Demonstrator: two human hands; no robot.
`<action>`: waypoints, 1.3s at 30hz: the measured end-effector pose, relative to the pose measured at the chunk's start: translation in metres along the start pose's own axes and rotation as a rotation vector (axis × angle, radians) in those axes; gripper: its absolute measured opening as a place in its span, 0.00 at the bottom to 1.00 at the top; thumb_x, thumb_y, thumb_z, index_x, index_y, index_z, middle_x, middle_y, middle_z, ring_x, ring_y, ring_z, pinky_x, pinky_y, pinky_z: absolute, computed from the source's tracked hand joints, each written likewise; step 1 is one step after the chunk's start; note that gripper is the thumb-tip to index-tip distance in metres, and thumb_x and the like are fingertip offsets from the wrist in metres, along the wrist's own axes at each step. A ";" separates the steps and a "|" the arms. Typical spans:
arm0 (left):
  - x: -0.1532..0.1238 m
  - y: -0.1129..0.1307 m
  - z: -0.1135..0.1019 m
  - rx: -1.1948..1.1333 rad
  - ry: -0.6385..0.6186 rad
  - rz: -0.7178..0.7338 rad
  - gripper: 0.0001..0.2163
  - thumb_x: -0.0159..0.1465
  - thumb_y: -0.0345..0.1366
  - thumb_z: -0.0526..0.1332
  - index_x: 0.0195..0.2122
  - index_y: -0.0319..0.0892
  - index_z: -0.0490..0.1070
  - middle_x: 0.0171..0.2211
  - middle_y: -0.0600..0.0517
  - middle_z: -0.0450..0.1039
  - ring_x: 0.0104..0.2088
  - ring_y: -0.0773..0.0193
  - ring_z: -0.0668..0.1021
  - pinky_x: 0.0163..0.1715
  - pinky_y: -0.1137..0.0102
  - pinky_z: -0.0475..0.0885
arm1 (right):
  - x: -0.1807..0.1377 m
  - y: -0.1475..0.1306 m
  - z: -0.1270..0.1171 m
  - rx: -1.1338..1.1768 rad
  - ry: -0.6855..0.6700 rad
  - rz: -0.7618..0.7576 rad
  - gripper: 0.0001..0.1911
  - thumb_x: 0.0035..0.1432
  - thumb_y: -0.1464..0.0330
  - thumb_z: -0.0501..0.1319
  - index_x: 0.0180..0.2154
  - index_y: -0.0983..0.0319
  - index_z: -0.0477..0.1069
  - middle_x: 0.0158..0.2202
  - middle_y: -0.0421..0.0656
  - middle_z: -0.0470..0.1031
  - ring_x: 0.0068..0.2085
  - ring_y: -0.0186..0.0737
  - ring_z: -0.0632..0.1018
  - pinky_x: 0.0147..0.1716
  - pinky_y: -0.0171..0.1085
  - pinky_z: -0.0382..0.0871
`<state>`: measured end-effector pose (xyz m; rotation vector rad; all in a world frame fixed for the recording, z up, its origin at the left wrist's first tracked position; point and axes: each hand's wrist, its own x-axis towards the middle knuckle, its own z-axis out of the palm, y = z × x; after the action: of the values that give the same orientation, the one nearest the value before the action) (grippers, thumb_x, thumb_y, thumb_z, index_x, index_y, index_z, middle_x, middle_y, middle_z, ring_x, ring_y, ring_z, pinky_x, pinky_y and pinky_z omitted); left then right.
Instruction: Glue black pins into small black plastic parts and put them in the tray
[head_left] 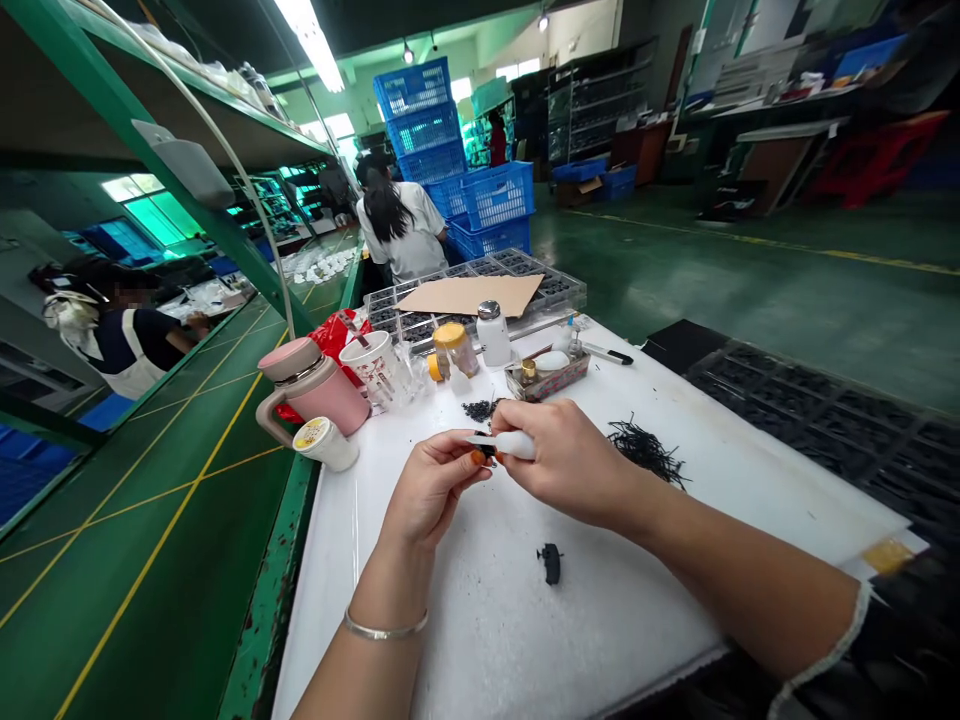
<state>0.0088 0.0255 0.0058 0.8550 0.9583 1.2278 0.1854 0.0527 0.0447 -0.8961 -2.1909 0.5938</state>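
Observation:
My left hand (429,485) pinches a small black part (486,448) between thumb and fingertips over the white tabletop (480,620). My right hand (566,460) grips a small white squeeze bottle (516,445), its narrow tip pointing left at that part. Fingers hide some of the black part, so its shape is unclear. Below the hands, another black part (552,563) with a small side stem lies on the tabletop. Just beyond my fingers is a pile of tiny black pieces (478,410). Thin black sticks (646,448) lie heaped beside my right wrist.
At the left back stand a pink flask (319,385), a white tub (326,443) and a cup (375,365). A small box (547,375) holds bottles. Cardboard (469,295) covers part of a compartment tray. A green conveyor (150,520) runs along the left; co-workers sit farther off.

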 end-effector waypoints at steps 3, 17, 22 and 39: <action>0.000 0.000 0.001 0.086 0.018 0.047 0.10 0.49 0.32 0.73 0.32 0.37 0.78 0.31 0.48 0.76 0.30 0.68 0.77 0.30 0.79 0.75 | -0.002 0.002 0.004 -0.015 0.003 -0.002 0.07 0.47 0.78 0.58 0.29 0.61 0.66 0.22 0.35 0.68 0.24 0.30 0.66 0.25 0.31 0.52; -0.002 0.002 0.006 0.107 0.031 0.035 0.12 0.53 0.35 0.71 0.35 0.37 0.74 0.34 0.48 0.76 0.34 0.68 0.78 0.33 0.78 0.75 | 0.002 0.021 0.013 0.294 0.053 0.119 0.10 0.51 0.73 0.64 0.26 0.62 0.62 0.23 0.34 0.67 0.26 0.30 0.67 0.26 0.30 0.58; -0.003 0.004 0.004 0.127 0.022 0.014 0.14 0.57 0.37 0.68 0.39 0.38 0.68 0.38 0.45 0.76 0.38 0.62 0.79 0.32 0.78 0.75 | 0.001 0.026 0.003 0.530 0.073 0.199 0.11 0.57 0.62 0.63 0.35 0.60 0.63 0.25 0.36 0.70 0.23 0.32 0.72 0.19 0.30 0.61; -0.004 0.001 0.008 0.546 0.214 0.245 0.12 0.57 0.40 0.66 0.37 0.38 0.74 0.34 0.47 0.76 0.35 0.62 0.78 0.32 0.73 0.76 | -0.004 0.028 -0.032 0.439 0.265 0.189 0.16 0.48 0.58 0.70 0.33 0.62 0.71 0.27 0.41 0.75 0.28 0.36 0.75 0.23 0.32 0.68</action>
<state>0.0159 0.0219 0.0102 1.3166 1.4305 1.3026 0.2231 0.0726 0.0464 -0.8872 -1.6606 0.9447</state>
